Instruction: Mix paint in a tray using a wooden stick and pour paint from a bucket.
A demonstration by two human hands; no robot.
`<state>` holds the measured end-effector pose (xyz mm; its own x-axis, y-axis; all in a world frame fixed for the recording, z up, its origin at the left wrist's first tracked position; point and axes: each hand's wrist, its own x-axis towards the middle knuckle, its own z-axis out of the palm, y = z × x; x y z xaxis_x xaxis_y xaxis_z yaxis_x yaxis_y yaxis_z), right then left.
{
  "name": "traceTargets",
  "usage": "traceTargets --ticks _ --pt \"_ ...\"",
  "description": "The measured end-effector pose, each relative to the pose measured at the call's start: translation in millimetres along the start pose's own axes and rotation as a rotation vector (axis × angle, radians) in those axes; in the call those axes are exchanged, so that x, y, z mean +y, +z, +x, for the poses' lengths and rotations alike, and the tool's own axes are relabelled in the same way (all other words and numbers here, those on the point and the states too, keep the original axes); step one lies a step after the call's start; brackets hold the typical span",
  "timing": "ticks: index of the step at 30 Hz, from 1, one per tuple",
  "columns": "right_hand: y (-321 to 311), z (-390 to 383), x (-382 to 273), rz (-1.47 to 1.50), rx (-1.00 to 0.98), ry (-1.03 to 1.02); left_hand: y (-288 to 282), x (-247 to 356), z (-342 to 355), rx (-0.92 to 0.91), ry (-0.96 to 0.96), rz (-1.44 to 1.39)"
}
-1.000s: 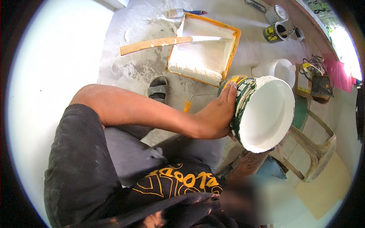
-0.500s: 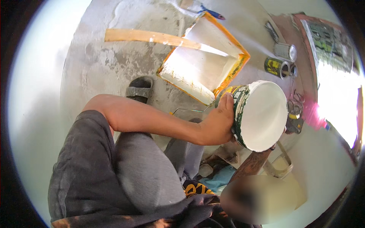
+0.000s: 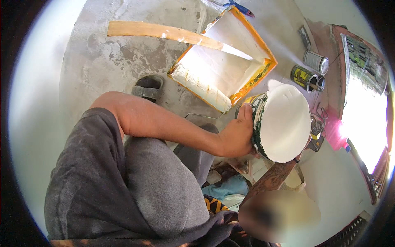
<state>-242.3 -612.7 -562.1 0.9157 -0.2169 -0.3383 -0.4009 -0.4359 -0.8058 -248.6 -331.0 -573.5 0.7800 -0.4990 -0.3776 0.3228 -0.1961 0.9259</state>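
A dark green and yellow paint bucket [image 3: 284,123], its rim crusted with dried paint, is tilted between my two hands. White paint inside reaches up to the lip at the far edge. My left hand [image 3: 238,133] presses against the bucket's left side, fingers together along the wall. My right hand [image 3: 305,147] is mostly hidden behind the bucket; a bit of it shows at the lower right side. Just beyond the bucket lies an orange-edged tray [image 3: 259,39] coated in white. A paint roller [image 3: 201,91] rests along its near edge, and a wooden slat [image 3: 152,31] leans into it.
A blue-handled brush [image 3: 240,8] lies behind the tray. Paint cans [image 3: 304,78] stand at the right by the wall, with a pink bottle [image 3: 336,133] nearer. A sandal [image 3: 147,87] is on the stained concrete floor left of the tray. Light blue cloth [image 3: 226,187] lies below.
The bucket is tipped further, and the white paint in it now comes up to the far lip. The view has shifted slightly. Both hands keep their hold.
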Motion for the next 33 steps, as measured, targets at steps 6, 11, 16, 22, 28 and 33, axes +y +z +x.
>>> traceTargets --ticks 6,11,16,22,28,33 --pt "-7.5 -3.3 -8.7 -0.096 0.017 0.001 -4.0 1.4 1.7 -0.075 -0.097 -0.080" --pt "-7.0 -3.3 -12.3 -0.166 0.017 -0.008 0.1 -5.5 -1.3 -0.042 -0.076 -0.023" --pt "-7.0 -4.0 -15.3 -0.234 0.023 -0.019 4.5 -11.6 -2.9 -0.028 -0.051 0.020" --pt "-6.6 -3.6 -18.2 -0.418 0.051 -0.089 -0.2 -4.4 -4.6 -0.060 -0.113 -0.020" --pt "-9.9 -6.9 -36.7 -0.330 0.017 0.046 -7.9 3.5 -6.0 -0.097 -0.155 -0.053" --pt "-8.5 -10.5 -35.1 -0.020 0.072 0.242 -11.7 6.8 -8.2 -0.133 -0.205 -0.078"
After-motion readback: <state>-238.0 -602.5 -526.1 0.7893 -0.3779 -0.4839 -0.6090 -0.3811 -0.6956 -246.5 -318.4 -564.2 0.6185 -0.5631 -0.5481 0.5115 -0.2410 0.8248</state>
